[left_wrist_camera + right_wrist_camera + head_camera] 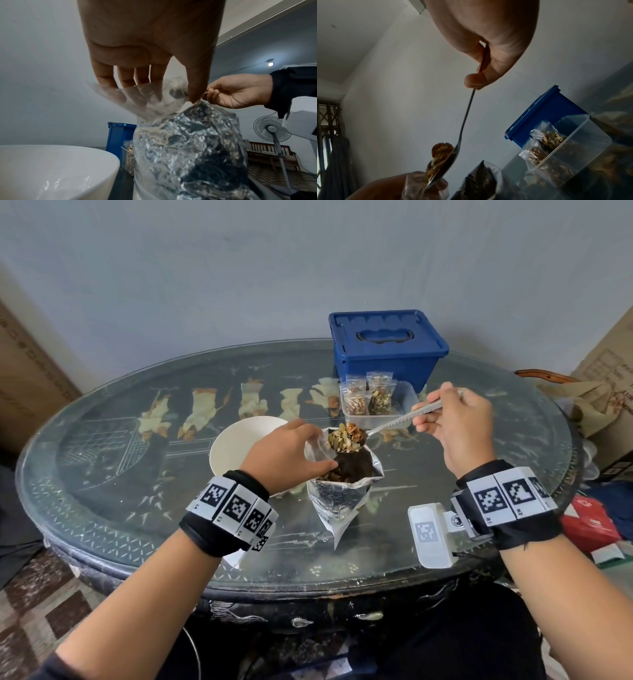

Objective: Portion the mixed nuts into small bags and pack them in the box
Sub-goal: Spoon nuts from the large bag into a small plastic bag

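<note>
My left hand point(291, 453) pinches a small clear bag point(317, 445) open by its mouth, just above the big foil pouch of nuts point(342, 491). In the left wrist view the small clear bag point(147, 97) hangs from my fingers over the crinkled foil pouch point(188, 148). My right hand point(452, 422) grips a metal spoon point(394, 422) heaped with seeds and a walnut point(346, 436), its bowl at the bag's mouth. The spoon point(464, 124) slants down from my fingers in the right wrist view. A clear tub point(407, 402) holds two filled small bags point(370, 398). The blue box point(387, 347) stands shut behind it.
A white bowl point(239, 446) sits left of the pouch, partly behind my left hand. The round glass-topped table point(137, 474) has bare room at left and front. Cardboard boxes point(27, 371) flank it. A standing fan point(272, 134) shows in the background.
</note>
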